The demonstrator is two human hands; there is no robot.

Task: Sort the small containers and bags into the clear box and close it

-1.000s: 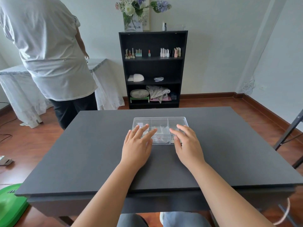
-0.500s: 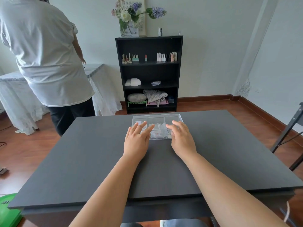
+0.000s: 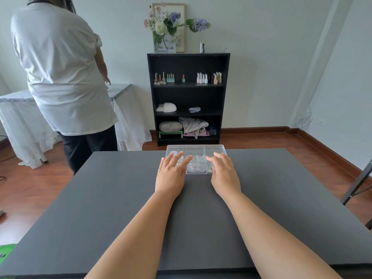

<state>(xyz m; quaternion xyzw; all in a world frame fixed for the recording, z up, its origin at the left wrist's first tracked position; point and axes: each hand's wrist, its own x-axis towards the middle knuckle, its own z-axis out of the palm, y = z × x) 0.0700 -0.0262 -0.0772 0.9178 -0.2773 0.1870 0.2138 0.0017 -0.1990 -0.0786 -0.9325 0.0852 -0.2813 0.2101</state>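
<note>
From my remote seat I read the scene outward from the table (image 3: 100,198), using the box (image 3: 196,151) as reference.

Nearest the camera, two bare forearms reach forward over the dark grey table top. The left hand (image 3: 171,175) lies palm down at the near left corner of the box, fingers spread flat, fingertips resting on its top surface. The right hand (image 3: 224,174) lies palm down at the near right corner, fingers likewise extended and loosely spread, fingertips on the top. Neither hand grips anything.

The box is clear, low and rectangular, and sits near the far edge of the table, roughly centred. Internal dividers are visible through the plastic. Small pale contents (image 3: 196,167) lie in the near middle compartment; I cannot tell which are bags and which are containers. A flat clear surface appears to cover the top; I cannot confirm that it is latched.

Beyond the box, against the wall, stands a black shelf (image 3: 188,97) carrying small bottles (image 3: 208,77), a white item and folded cloth. A vase of flowers (image 3: 167,31) stands on top of the shelf. Far left of the box, a person (image 3: 60,67) in a white shirt stands facing away, beside a white-draped side table (image 3: 18,117).
</note>
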